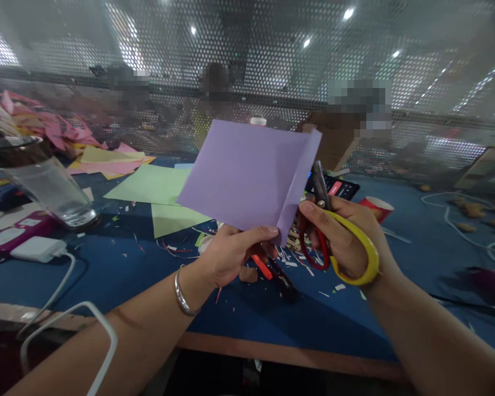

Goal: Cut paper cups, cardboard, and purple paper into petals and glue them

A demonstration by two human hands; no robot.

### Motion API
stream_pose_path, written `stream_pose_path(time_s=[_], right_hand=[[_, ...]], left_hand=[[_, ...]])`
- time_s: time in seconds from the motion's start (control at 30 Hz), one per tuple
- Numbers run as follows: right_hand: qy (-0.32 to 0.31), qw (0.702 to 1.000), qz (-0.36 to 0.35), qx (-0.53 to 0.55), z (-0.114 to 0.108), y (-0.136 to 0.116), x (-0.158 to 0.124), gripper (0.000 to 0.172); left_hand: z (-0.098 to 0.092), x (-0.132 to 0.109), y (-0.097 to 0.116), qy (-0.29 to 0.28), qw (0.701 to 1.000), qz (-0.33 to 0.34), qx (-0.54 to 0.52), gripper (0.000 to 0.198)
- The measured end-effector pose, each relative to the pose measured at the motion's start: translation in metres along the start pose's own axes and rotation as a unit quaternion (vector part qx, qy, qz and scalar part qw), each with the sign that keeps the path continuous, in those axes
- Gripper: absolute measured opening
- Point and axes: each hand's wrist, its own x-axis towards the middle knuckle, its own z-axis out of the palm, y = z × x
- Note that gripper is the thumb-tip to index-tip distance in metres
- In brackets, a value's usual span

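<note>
A sheet of purple paper (243, 173) is held up over the table, with a crease and narrow folded strip along its right side. My left hand (235, 250) pinches its lower right edge, thumb in front and fingers behind. Just right of the paper, my right hand (342, 231) is closed around a pair of scissors (322, 195) with one red and one yellow handle loop. The scissor blades point upward beside the strip and look closed. Whether the right fingers also touch the paper is hard to see.
Green paper (150, 187) lies left of centre, near a tilted-looking glass (51, 187) and a white charger (39, 248) with cable. Coloured paper scraps (58, 124) pile up at the back left. A phone (342, 188) and red cup (377, 208) lie behind my right hand. A perforated screen (264, 60) stands behind.
</note>
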Motion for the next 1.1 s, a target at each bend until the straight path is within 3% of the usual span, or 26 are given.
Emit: stream_pose_path(time_s=[0.27,0.4,0.57,0.67,0.8,0.9,1.03,1.1], right_hand=[[0.122,0.986,-0.005,0.113,-0.013,0.017,0.019,0.042],[0.123,0.984,0.008,0.132,-0.015,0.024,0.021,0.042],[0.133,0.979,0.000,0.154,-0.013,0.028,0.017,0.035],[0.131,0.980,-0.001,0.149,-0.013,0.029,0.014,0.030],[0.117,0.981,0.010,0.154,-0.012,0.031,0.010,0.029],[0.113,0.979,0.010,0.167,-0.011,0.032,0.008,0.029],[0.102,0.982,0.007,0.157,-0.006,0.031,0.004,0.028],[0.085,0.984,0.003,0.154,-0.002,0.031,0.002,0.029]], left_hand=[[-0.009,0.008,-0.003,0.125,0.987,0.079,0.056,0.018],[-0.012,0.010,-0.001,0.136,0.984,0.084,0.078,0.027],[-0.013,0.015,0.006,0.141,0.983,0.103,0.053,0.014],[-0.010,0.014,0.010,0.122,0.980,0.154,0.018,0.039],[-0.007,0.009,0.010,0.051,0.974,0.219,0.026,0.069],[-0.009,0.008,0.010,0.041,0.968,0.242,0.042,0.080],[-0.012,0.012,0.014,0.078,0.967,0.240,0.012,0.079],[-0.010,0.013,0.016,0.099,0.965,0.239,-0.035,0.063]])
